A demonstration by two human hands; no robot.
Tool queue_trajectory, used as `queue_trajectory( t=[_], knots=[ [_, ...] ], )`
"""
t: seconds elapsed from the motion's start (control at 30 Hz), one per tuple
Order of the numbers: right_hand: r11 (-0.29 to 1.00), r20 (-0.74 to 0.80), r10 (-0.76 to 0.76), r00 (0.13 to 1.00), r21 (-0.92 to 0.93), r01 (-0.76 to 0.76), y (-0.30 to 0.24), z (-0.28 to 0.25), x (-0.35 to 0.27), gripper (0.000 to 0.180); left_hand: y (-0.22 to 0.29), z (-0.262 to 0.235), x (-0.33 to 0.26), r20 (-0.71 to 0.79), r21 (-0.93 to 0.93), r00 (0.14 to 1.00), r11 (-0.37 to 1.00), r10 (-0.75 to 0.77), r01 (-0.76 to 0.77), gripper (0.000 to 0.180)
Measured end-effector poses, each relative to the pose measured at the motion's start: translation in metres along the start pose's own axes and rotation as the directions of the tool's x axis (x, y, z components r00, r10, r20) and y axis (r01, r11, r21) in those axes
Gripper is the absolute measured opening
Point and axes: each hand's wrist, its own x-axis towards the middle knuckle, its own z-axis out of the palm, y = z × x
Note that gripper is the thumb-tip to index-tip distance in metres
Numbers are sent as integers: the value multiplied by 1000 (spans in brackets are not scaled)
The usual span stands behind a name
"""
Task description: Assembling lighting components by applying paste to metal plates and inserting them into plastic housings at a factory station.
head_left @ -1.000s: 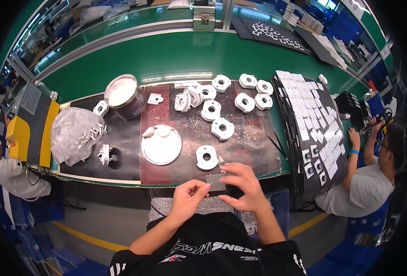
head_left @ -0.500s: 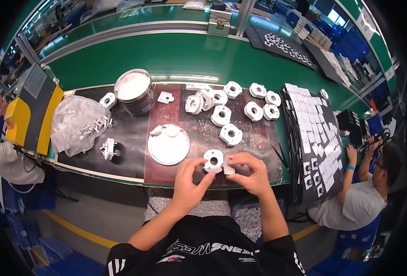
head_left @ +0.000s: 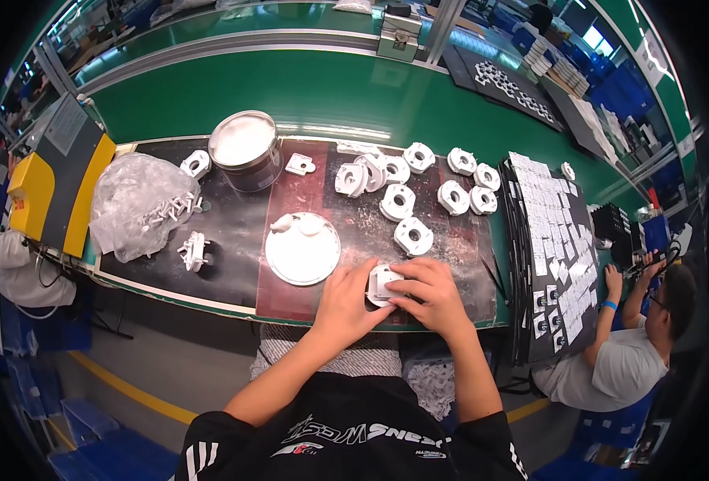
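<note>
Smooth white plastic housing, rough, scuffed mat

One held housing, one tin, one disc

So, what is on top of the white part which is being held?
A small pale plate seems to lie on the white part. The part's surface beneath it is covered, and the right grip hides the plate's right edge.

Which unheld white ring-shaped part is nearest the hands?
The white plastic-looking ring-shaped part just beyond the right hand, frontmost of its group; the other loose rings all lie farther off.
</note>
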Motion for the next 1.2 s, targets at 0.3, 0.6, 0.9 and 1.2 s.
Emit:
queue_trajectory(
  t=[0.3,0.6,0.9,1.2],
  knots=[
    [965,-24,193,981,183,-185,-8,12,-7,27,-1,-2,-2,14,-5,1000,1000,-6,7,80],
    [995,17,95,995,32,-95,-6,3,-4,24,2,-2,-1,14,31,1000,999,25,-26,77],
    [979,-85,127,988,170,-111,1,10,-13,49,25,-44,0,-35,83,994,991,107,-103,80],
    [701,-223,547,807,648,-297,25,31,-75,23,-110,-216,-34,-543,418,834,829,-101,372,24]
  ],
)
